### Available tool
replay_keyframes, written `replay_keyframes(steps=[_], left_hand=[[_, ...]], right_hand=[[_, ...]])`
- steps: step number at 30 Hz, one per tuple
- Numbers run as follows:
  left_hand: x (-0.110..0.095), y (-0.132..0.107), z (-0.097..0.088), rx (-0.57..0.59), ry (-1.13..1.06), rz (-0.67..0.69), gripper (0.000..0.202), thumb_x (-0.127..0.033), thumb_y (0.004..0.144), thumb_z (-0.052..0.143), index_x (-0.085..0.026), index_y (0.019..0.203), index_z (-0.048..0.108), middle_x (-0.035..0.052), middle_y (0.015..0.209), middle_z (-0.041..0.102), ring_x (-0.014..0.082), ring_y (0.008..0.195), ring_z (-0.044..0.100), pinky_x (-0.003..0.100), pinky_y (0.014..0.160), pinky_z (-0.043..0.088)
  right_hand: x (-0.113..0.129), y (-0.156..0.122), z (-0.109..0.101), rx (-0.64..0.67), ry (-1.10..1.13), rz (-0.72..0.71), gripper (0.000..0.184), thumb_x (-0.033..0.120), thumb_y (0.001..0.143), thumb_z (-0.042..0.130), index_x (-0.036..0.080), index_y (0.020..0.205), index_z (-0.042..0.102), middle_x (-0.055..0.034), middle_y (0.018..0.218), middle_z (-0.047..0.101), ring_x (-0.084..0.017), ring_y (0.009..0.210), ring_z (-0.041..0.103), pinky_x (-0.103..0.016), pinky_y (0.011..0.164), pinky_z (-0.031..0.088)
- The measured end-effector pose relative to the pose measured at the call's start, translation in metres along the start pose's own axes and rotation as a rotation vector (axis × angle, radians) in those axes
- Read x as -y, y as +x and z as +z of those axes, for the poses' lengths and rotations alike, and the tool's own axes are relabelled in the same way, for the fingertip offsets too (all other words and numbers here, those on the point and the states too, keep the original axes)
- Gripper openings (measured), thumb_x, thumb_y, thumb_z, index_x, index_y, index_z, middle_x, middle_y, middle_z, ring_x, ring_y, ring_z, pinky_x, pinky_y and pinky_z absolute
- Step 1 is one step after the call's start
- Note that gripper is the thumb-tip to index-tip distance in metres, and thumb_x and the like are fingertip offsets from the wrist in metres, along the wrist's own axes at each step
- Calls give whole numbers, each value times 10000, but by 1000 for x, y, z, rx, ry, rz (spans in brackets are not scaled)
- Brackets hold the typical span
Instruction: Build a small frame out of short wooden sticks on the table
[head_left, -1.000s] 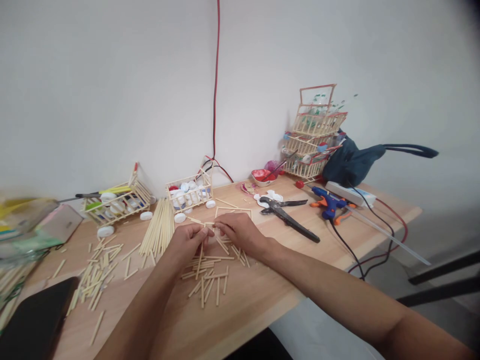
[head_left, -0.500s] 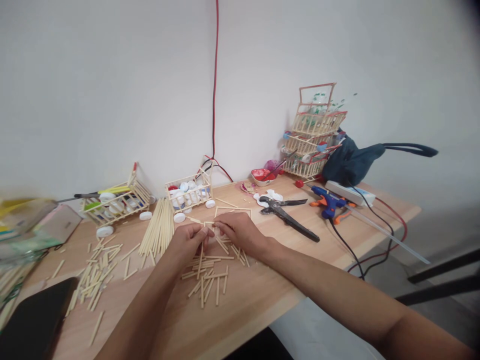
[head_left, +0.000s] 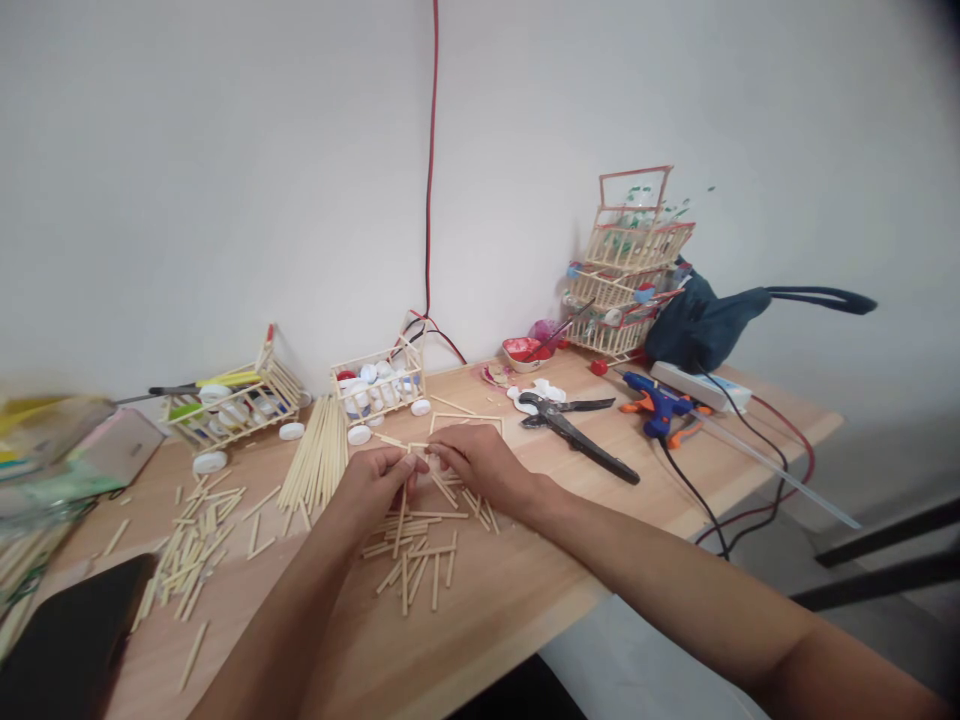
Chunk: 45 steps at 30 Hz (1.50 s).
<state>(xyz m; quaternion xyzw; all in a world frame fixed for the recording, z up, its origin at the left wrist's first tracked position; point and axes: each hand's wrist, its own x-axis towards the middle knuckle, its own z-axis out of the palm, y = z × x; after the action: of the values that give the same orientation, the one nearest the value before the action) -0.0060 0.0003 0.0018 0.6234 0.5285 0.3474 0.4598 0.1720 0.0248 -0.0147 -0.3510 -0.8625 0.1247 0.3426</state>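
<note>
Neither hand has visibly moved since the earlier frame. Left hand (head_left: 377,487) and right hand (head_left: 484,467) pinch a thin stick (head_left: 418,446) between them, near loose sticks (head_left: 406,583) on the table (head_left: 517,590).

The left grip (head_left: 384,480) and right grip (head_left: 480,460) are bare-fingered, with slim, bare wrists (head_left: 541,497) and uncovered forearms (head_left: 660,560).

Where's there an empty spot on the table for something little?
Bare wood shows at the front edge, bordered by the left forearm, right forearm and short sticks. Another patch lies between the black cutters, blue glue gun and right forearm. It's crowded around the left hand and right hand, and beside the phone-like slab.
</note>
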Motion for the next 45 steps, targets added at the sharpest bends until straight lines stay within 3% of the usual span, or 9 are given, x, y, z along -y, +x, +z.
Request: replay_keyframes(steps=[45], left_hand=[[-2,-1,1,-11,15,14,388,-494,738,547,-131,746,682,-24,520,500,108,461,399,230,466,277]], right_hand=[[1,0,-1,3,26,10,252,195,934,442,156,728,583,-11,725,601,-110,700,516,-204,682,360]])
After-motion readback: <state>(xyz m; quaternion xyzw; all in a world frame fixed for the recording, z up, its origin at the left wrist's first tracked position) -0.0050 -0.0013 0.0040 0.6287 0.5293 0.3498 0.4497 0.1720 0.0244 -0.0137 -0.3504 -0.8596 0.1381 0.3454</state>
